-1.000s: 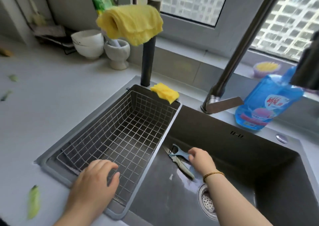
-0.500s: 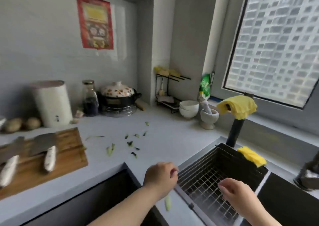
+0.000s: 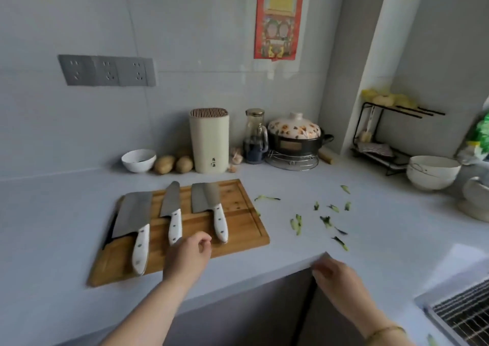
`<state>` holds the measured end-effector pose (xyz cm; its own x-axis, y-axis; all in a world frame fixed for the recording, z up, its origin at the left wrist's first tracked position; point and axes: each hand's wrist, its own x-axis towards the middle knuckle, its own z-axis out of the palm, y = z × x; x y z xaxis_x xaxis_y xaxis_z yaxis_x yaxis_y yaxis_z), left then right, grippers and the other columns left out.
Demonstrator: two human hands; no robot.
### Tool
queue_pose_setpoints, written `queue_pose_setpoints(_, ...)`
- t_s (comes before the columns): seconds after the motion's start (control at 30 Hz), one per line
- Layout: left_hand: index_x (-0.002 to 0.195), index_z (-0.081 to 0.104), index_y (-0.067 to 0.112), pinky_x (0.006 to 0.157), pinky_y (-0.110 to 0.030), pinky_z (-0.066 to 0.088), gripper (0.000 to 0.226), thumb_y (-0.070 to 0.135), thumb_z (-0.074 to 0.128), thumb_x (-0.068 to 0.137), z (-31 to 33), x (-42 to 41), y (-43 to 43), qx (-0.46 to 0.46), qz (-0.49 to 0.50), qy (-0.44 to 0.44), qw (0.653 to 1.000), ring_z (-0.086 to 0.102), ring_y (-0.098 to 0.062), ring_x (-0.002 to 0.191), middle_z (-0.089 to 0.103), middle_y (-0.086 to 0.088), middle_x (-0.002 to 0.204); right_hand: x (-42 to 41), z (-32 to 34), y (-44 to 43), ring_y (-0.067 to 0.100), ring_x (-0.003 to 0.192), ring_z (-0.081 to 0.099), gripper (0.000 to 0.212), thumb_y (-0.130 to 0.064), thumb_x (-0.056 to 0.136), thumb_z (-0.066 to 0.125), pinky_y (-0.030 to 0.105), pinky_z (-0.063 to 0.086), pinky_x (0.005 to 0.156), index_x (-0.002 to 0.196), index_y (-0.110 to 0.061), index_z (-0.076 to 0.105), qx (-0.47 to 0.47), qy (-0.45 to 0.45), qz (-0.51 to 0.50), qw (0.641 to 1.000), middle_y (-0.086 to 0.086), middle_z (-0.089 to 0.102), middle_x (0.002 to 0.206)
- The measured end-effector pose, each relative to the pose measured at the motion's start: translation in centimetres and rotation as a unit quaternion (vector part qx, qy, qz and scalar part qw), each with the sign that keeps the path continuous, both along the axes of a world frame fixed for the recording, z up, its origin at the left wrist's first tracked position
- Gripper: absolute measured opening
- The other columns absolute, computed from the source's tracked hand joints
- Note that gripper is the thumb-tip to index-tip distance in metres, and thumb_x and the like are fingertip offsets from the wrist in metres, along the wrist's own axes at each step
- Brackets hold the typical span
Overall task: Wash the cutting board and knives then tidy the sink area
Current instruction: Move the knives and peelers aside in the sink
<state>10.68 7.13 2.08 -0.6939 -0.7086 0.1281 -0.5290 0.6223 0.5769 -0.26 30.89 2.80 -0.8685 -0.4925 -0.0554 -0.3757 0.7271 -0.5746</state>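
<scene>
A wooden cutting board (image 3: pixel 238 229) lies on the grey counter (image 3: pixel 370 229), carrying three white-handled knives side by side: a broad cleaver (image 3: pixel 133 218), a chef's knife (image 3: pixel 172 208) and a smaller cleaver (image 3: pixel 210 205). The left hand (image 3: pixel 188 258) hovers over the board's front edge, fingers loosely curled, holding nothing. Vegetable scraps (image 3: pixel 326 220) dot the counter. The right hand (image 3: pixel 337 279), blurred, rests at the counter edge, fingers together.
</scene>
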Motion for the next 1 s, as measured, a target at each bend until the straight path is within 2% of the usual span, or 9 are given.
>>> queue_pose_setpoints(0.17,0.118,0.058,0.025,0.088,-0.024,0.038,0.028,0.025,0.044,0.094,-1.4,2.0,-7.0,-0.069,0.02,-0.036,0.997,0.051,-0.016,0.114,0.057,0.008,0.126,0.8,-0.7,-10.6,0.012,0.099,0.056,0.029,-0.02,0.095,0.044,0.018,0.044,0.086,0.122,-0.019,0.052,-0.016,-0.033,0.031,0.999,-0.002,0.059,0.12)
queue_pose_setpoints(0.33,0.143,0.026,0.026,0.115,-0.028,0.011,0.05,0.04,0.037,0.095,-2.2,3.0,-11.0,-0.116,0.025,-0.13,0.984,0.012,-0.013,0.142,0.021,0.007,0.152,0.9,-1.5,-17.5,0.005,0.092,0.045,0.038,-0.026,0.093,0.049,0.012,0.038,0.076,0.13,-0.021,0.042,-0.025,-0.039,0.039,0.998,-0.003,0.053,0.124)
queue_pose_setpoints(0.47,0.148,0.003,0.024,0.116,-0.031,0.0,0.064,0.049,0.03,0.095,-3.1,3.3,-11.7,-0.091,0.017,-0.176,0.98,-0.005,-0.015,0.144,-0.003,0.002,0.157,0.7,-2.0,-21.1,0.009,0.089,0.049,0.042,-0.032,0.091,0.051,0.014,0.045,0.065,0.129,-0.016,0.041,-0.033,-0.068,0.012,0.997,-0.003,0.052,0.113)
queue_pose_setpoints(0.57,0.148,-0.003,0.025,0.116,-0.031,-0.004,0.067,0.052,0.028,0.094,-3.3,3.3,-11.9,-0.078,0.005,-0.175,0.981,-0.009,-0.015,0.144,-0.01,0.001,0.156,-0.3,-2.4,-22.9,0.016,0.093,0.053,0.046,-0.035,0.09,0.051,0.027,0.051,0.076,0.128,-0.012,0.04,-0.022,-0.084,-0.02,0.996,-0.003,0.048,0.099)
queue_pose_setpoints(0.7,0.148,-0.003,0.024,0.115,-0.032,-0.007,0.068,0.052,0.029,0.094,-3.5,3.1,-12.2,-0.082,-0.003,-0.189,0.979,-0.012,-0.016,0.144,-0.014,0.0,0.156,-1.5,-2.5,-25.2,0.022,0.101,0.055,0.054,-0.043,0.086,0.054,0.034,0.051,0.084,0.128,-0.013,0.038,0.015,-0.092,-0.044,0.995,0.003,0.054,0.107)
queue_pose_setpoints(0.8,0.147,0.017,0.018,0.115,-0.034,0.001,0.065,0.048,0.037,0.093,-3.7,3.1,-12.4,-0.096,-0.005,-0.197,0.976,0.003,-0.021,0.145,0.004,-0.006,0.157,-2.1,-2.7,-26.4,0.023,0.107,0.053,0.058,-0.043,0.085,0.056,0.033,0.049,0.089,0.13,-0.013,0.035,0.062,-0.08,-0.037,0.994,0.006,0.049,0.121)
queue_pose_setpoints(0.87,0.121,0.061,0.011,0.107,-0.039,0.032,0.061,0.049,0.055,0.074,-4.0,3.1,-12.6,-0.115,-0.006,-0.188,0.975,0.049,-0.03,0.125,0.051,-0.015,0.135,-2.4,-2.7,-27.0,0.024,0.106,0.053,0.051,-0.036,0.087,0.055,0.031,0.048,0.086,0.127,-0.011,0.037,0.095,-0.069,-0.031,0.993,0.007,0.048,0.121)
queue_pose_setpoints(0.9,0.102,0.072,0.013,0.103,-0.039,0.037,0.059,0.052,0.055,0.062,-4.5,3.1,-12.8,-0.126,-0.015,-0.189,0.974,0.063,-0.03,0.108,0.065,-0.013,0.117,-2.6,-2.7,-27.3,0.024,0.104,0.053,0.047,-0.032,0.087,0.054,0.031,0.047,0.083,0.126,-0.011,0.037,0.108,-0.066,-0.029,0.992,0.007,0.049,0.119)
queue_pose_setpoints(1.0,0.088,0.074,0.014,0.113,-0.03,0.003,0.058,0.052,0.039,0.063,-5.5,3.4,-13.0,-0.104,-0.042,-0.205,0.972,0.067,-0.032,0.096,0.07,-0.011,0.104,-3.3,-2.3,-27.9,0.02,0.088,0.054,0.045,-0.025,0.086,0.054,0.027,0.046,0.07,0.123,-0.008,0.036,0.14,-0.08,-0.022,0.987,0.006,0.053,0.109)
